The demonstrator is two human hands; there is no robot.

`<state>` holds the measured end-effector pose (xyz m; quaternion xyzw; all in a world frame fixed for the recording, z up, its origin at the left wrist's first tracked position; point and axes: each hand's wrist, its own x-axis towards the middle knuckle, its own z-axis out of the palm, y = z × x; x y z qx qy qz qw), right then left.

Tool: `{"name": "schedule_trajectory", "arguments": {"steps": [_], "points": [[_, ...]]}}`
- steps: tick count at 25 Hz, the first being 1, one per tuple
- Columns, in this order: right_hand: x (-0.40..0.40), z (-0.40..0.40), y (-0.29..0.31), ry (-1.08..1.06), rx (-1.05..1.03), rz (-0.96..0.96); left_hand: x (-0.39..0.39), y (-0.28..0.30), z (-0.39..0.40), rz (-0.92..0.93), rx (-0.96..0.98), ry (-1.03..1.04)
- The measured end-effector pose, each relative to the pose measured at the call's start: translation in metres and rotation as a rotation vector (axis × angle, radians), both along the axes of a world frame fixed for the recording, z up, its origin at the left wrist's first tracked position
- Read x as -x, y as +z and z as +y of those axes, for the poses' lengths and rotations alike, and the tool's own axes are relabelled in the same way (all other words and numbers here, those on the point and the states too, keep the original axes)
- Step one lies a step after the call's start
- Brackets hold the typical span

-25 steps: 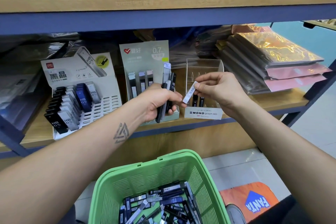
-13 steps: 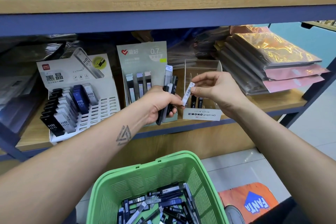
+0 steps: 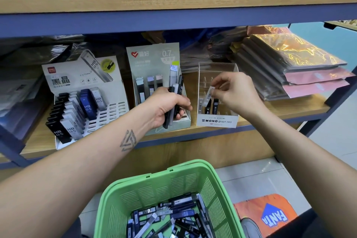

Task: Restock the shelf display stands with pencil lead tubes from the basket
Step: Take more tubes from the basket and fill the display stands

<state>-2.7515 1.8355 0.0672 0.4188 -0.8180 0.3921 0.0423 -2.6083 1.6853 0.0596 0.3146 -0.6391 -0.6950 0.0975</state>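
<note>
My right hand (image 3: 234,92) pinches a slim clear lead tube (image 3: 209,93) over the clear acrylic MONO stand (image 3: 217,120), lowering it into a slot beside two black tubes (image 3: 211,105). My left hand (image 3: 167,107) grips a bunch of black and grey lead tubes (image 3: 174,100) in front of the green 0.7 stand (image 3: 154,58). At the left, the white HB 0.5 stand (image 3: 83,75) holds rows of black, grey and blue tubes. Below, the green basket (image 3: 158,185) holds several loose tubes.
Stacked plastic-wrapped packs (image 3: 301,67) fill the shelf's right side. Dark wrapped goods (image 3: 23,87) lie at the left. The upper shelf board (image 3: 173,2) hangs low overhead. An orange FANTA mat (image 3: 268,216) lies on the tiled floor at the right.
My right hand has carried the clear tube from beside my left hand to the right and down into the MONO stand. The left hand kept its bunch and barely moved.
</note>
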Motion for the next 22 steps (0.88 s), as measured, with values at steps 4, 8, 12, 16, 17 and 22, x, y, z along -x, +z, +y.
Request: {"name": "schedule_trajectory", "arguments": {"steps": [4, 8, 12, 16, 17, 22], "points": [[-0.010, -0.012, -0.024, 0.015, -0.073, 0.173, -0.001, -0.001, -0.001, -0.005, 0.005, -0.013], [-0.014, -0.018, -0.041, 0.009, -0.139, 0.256, -0.002, -0.001, 0.000, -0.007, 0.016, -0.022], [-0.017, -0.019, -0.049, 0.022, -0.177, 0.314, -0.002, -0.003, 0.001, -0.009, 0.020, -0.031], [-0.021, -0.019, -0.046, -0.004, -0.192, 0.333, -0.001, -0.003, 0.003, -0.006, 0.007, -0.035], [-0.022, -0.018, -0.042, -0.020, -0.192, 0.350, -0.002, -0.003, 0.003, -0.006, -0.003, -0.042], [-0.033, -0.017, -0.021, 0.022, 0.012, -0.104, -0.005, -0.004, 0.010, -0.032, -0.120, -0.145]]}}
